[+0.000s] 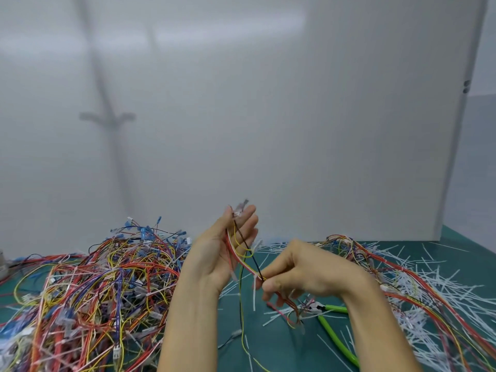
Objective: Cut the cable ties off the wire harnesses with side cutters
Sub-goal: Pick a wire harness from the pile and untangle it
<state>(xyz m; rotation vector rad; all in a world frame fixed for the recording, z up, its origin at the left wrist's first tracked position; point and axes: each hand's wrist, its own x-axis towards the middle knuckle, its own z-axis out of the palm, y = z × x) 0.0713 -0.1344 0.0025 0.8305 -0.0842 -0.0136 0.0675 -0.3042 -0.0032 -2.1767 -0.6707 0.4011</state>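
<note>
My left hand (228, 248) is raised palm-up with fingers nearly straight, and a thin wire harness (243, 253) of red, yellow, black and white wires runs across its palm to a small white connector at the fingertips. My right hand (298, 269) pinches the same harness lower down, where a white cable tie (254, 294) hangs from it. The harness's loose ends trail down to the green mat (273, 342). The side cutters (331, 326), with bright green handles, lie on the mat under my right wrist, held by neither hand.
A big tangled pile of coloured wire harnesses (94, 294) covers the mat on the left. Another heap of harnesses (418, 285) mixed with several cut white tie strips (456, 288) spreads across the right. A white panel (268, 116) stands close behind.
</note>
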